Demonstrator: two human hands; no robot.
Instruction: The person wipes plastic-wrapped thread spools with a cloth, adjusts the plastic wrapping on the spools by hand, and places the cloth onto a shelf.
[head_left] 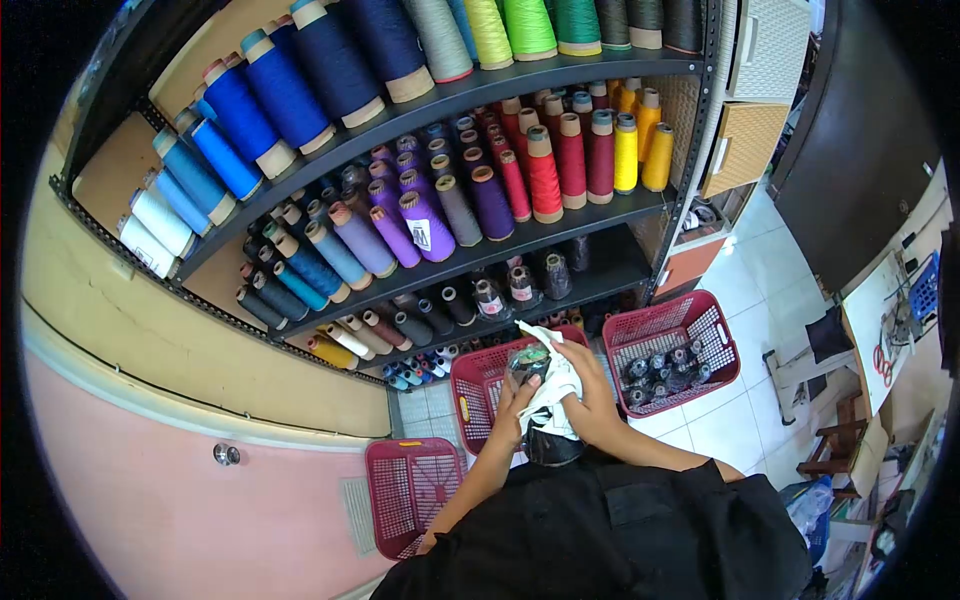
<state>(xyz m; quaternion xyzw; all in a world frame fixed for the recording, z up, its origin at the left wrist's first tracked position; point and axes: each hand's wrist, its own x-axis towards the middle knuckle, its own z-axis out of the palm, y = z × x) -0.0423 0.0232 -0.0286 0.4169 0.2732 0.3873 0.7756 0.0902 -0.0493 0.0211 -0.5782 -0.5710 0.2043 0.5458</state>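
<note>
Close to my body I hold a black thread cone (553, 449), its far end covered in clear plastic with a greenish patch. My left hand (513, 408) is closed around the cone's left side. A crumpled white cloth (552, 392) lies against the cone, and my right hand (592, 397) is closed on it, pressing it to the cone's right side. The cloth and my fingers hide the cone's middle. Behind my hands stands a dark red plastic basket (473, 374), partly hidden by them.
A shelf rack (600, 68) ahead carries rows of coloured thread cones. A red basket (722, 364) at right holds several black plastic-wrapped cones (665, 375). Another red basket (395, 505) stands at lower left by a pink door (200, 400). Red scissors (883, 365) lie on the right-hand table.
</note>
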